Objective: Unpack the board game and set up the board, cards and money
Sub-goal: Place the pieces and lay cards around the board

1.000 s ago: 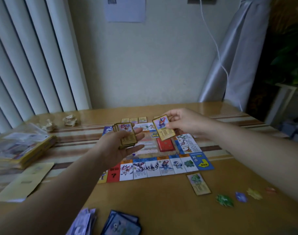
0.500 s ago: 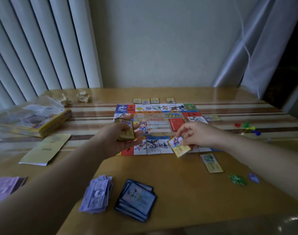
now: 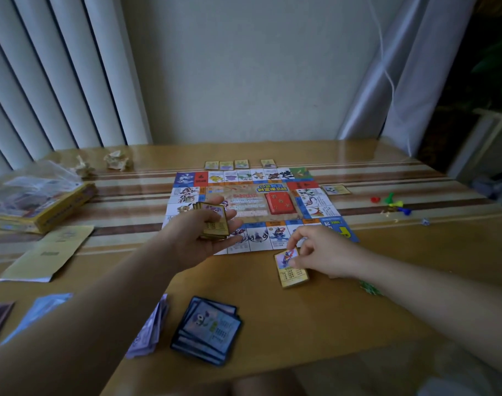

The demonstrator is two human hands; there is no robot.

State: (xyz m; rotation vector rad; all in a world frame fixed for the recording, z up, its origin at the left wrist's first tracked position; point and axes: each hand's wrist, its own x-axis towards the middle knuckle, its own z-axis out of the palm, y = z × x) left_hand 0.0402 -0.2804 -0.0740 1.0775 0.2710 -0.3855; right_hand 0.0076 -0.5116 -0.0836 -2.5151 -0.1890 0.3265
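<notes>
The colourful game board (image 3: pixel 252 207) lies flat in the middle of the wooden table (image 3: pixel 329 315). My left hand (image 3: pixel 198 238) grips a stack of gold-edged cards (image 3: pixel 214 222) over the board's near left part. My right hand (image 3: pixel 321 254) pinches the top of a single gold-edged card (image 3: pixel 291 271) that lies on the table just below the board's near edge. A red card deck (image 3: pixel 281 203) sits on the board's centre. Several gold cards (image 3: pixel 239 164) line the far edge, one more card (image 3: pixel 335 190) lies at the right edge.
A blue-backed card pile (image 3: pixel 208 330) and purple paper money (image 3: pixel 151 327) lie near the front edge. More notes (image 3: pixel 35 312) sit at the left. The yellow box (image 3: pixel 44 210), a plastic bag (image 3: pixel 35 181), a leaflet (image 3: pixel 50 252) and coloured pawns (image 3: pixel 392 202) surround the board.
My right hand carried the single card from above the board's centre down to the table below the near edge, where it now lies. The view tilted downward. My left hand kept its stack.
</notes>
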